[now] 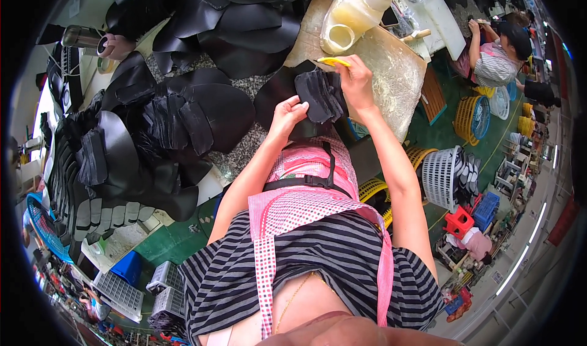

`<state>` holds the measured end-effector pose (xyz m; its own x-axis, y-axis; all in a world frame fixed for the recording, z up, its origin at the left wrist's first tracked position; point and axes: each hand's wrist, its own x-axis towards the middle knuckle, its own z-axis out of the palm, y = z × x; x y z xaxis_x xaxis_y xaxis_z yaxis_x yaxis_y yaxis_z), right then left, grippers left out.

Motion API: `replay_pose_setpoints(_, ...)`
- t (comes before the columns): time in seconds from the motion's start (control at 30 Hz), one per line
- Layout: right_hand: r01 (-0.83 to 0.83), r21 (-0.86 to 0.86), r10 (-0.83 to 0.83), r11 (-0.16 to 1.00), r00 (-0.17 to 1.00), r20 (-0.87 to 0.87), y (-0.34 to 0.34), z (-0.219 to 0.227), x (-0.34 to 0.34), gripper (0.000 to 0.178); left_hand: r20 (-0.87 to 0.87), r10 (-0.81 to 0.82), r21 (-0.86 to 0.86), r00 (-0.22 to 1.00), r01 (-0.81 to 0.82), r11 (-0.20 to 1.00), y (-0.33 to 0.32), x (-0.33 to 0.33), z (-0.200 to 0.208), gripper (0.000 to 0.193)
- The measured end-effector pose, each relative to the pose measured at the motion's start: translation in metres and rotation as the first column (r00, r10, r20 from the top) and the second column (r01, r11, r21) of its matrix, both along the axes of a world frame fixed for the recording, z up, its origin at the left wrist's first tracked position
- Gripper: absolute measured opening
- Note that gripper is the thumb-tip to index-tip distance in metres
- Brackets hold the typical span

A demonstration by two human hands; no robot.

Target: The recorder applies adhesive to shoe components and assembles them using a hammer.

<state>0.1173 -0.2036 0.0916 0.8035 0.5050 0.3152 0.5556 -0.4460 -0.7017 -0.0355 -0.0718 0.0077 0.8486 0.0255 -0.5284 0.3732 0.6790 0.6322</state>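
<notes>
My left hand (288, 117) grips the near-left edge of a small stack of black, flat pieces (314, 96), thumb on top. The pieces are fanned out, with edges overlapping toward the right. In my right hand (356, 84) is a slim yellow tool (334, 61), pinched at the far side of the stack; its working end is too small to make out. Beneath the stack lies a larger smooth black sheet piece (273, 93). Just beyond my right hand, a yellowed translucent plastic bottle (342, 25) with a cone spout lies on a glue-smeared board (394, 71).
Heaps of black cut pieces (244, 34) cover the speckled tabletop (235, 159) at the left and back. A flask (81, 37) stands far left. On the green floor at right are a yellow basket (466, 120) and a white basket (439, 178). Another person (498, 55) works far right.
</notes>
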Motion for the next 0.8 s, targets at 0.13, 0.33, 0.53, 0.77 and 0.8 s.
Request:
replay_pose_setpoints(0.13, 0.03, -0.037, -0.034, 0.999, 0.992, -0.125, -0.002, 0.022, -0.021, 0.007, 0.02, 0.008, -0.032, 1.0, -0.007, 0.999, 0.001, -0.006, -0.009, 0.031)
replay_pose_setpoints(0.33, 0.006, -0.121, -0.001, 0.993, 0.999, 0.036, 0.001, 0.006, -0.003, 0.012, -0.024, 0.008, -0.018, 1.0, -0.009, 1.0, 0.001, -0.01, -0.018, 0.029)
replay_pose_setpoints(0.53, -0.249, -0.252, 0.264, 0.935, 0.964, 0.027, -0.021, 0.006, -0.005, 0.014, 0.002, 0.031, -0.09, 1.0, -0.03, 0.995, 0.004, -0.003, 0.01, 0.029)
replay_pose_setpoints(0.77, -0.192, -0.154, 0.178, 0.969, 0.979, -0.097, -0.022, 0.031, -0.008, 0.021, -0.004, 0.032, -0.059, 0.999, -0.032, 0.998, 0.002, -0.005, 0.004, 0.027)
replay_pose_setpoints(0.8, -0.257, -0.169, 0.258, 0.952, 0.966, -0.013, -0.02, 0.028, -0.011, 0.021, 0.004, 0.029, -0.077, 1.0, -0.029, 0.997, 0.002, -0.004, 0.004, 0.027)
